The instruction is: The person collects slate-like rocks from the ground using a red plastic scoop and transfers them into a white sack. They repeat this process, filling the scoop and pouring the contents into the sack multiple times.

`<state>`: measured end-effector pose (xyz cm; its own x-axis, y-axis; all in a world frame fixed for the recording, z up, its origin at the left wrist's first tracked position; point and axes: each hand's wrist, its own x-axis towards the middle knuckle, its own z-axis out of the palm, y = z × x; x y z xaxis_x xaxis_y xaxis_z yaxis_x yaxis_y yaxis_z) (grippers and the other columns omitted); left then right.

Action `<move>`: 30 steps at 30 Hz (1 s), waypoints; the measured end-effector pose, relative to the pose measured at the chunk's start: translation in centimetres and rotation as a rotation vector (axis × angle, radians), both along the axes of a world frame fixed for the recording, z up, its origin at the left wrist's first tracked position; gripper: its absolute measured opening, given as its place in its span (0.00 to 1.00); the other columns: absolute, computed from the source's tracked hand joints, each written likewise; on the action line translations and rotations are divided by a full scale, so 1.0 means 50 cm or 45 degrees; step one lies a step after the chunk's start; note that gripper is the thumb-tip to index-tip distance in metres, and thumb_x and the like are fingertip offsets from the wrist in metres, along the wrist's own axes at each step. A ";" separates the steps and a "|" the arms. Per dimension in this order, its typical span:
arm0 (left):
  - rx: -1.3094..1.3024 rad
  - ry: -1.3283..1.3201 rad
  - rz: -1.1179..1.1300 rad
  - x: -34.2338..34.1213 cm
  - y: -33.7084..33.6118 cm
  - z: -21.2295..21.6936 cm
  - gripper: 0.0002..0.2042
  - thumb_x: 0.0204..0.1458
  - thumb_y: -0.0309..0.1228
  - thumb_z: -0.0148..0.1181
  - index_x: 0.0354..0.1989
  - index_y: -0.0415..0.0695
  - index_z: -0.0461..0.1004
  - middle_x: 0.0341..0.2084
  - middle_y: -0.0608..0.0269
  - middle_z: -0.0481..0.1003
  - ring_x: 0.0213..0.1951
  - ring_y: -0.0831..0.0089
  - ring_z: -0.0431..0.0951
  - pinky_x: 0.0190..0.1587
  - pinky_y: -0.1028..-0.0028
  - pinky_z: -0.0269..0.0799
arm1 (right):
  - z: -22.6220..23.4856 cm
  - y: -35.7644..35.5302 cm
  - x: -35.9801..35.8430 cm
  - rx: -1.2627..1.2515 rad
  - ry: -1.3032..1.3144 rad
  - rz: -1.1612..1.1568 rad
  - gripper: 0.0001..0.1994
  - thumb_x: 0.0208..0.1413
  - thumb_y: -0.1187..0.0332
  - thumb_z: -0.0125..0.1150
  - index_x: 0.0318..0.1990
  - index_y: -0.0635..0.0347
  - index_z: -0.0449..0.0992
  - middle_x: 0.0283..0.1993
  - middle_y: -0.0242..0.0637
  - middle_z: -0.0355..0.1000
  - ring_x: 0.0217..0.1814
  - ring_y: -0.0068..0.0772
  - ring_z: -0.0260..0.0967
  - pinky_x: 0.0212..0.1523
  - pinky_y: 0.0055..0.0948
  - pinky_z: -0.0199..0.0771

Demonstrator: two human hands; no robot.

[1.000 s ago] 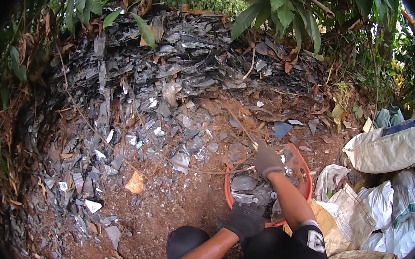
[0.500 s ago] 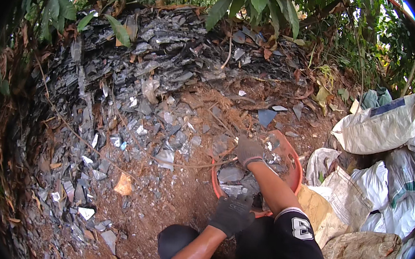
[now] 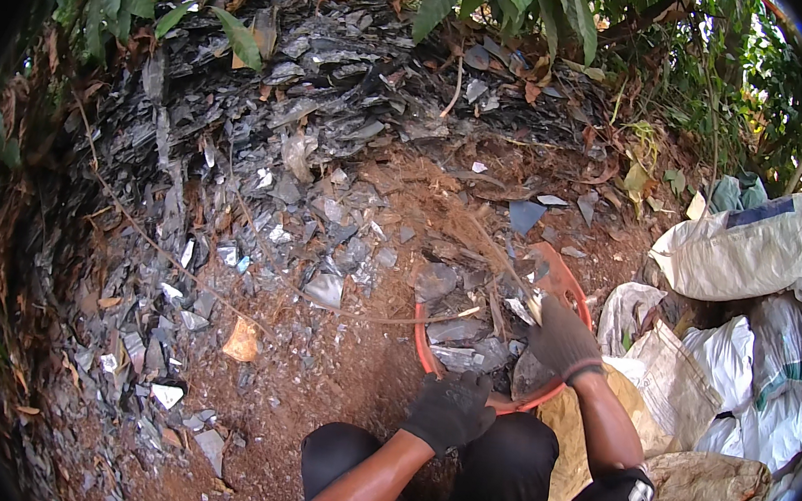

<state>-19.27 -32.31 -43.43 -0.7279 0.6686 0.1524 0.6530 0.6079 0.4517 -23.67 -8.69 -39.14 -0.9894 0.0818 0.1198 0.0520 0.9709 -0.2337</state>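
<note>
Crouching over a red basin (image 3: 579,289) on bare reddish ground (image 3: 330,389), the person has both gloved hands at its near side. The right hand (image 3: 561,338) is inside the basin, over its near right part, fingers curled around a pale shard (image 3: 533,307) that sticks up and away from the palm; its long axis points toward the basin's far rim. The left hand (image 3: 451,410) rests on the near rim, fingers folded over the edge (whether it pinches the rim or only leans there, I cannot tell).

Grey flat fragments (image 3: 456,331) fill the basin, with dry straw and thin stems lying across them. The shard in the right hand lies well right of the left hand, so the right is the only one on it.

Beyond the far rim and to the left rises a heap of dark slate-like shards (image 3: 268,122), sloping down to the basin's left edge, loose pieces scattered over the ground at its foot. A long thin twig (image 3: 224,282) runs from that slope toward the basin's left rim.

Room is tight on the right: white woven sacks (image 3: 748,255) stand just beside the basin's right rim. The ground left of the basin is more open. Leafy branches (image 3: 531,2) hang over the heap's far edge.
</note>
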 end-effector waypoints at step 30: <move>1.062 -0.981 1.426 -0.395 0.092 -0.138 0.33 0.45 0.46 0.67 0.53 0.29 0.73 0.48 0.35 0.77 0.53 0.45 0.78 0.55 0.59 0.72 | -0.062 0.019 -0.160 -0.076 -0.130 0.085 0.15 0.53 0.68 0.56 0.45 0.69 0.71 0.38 0.65 0.76 0.42 0.64 0.77 0.41 0.55 0.74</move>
<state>-39.02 -27.69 -50.30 -0.8450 -0.3119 -0.4345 -0.4650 0.0270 0.8849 -31.65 -7.73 -42.25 -0.9997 0.0190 0.0152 0.0138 0.9575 -0.2880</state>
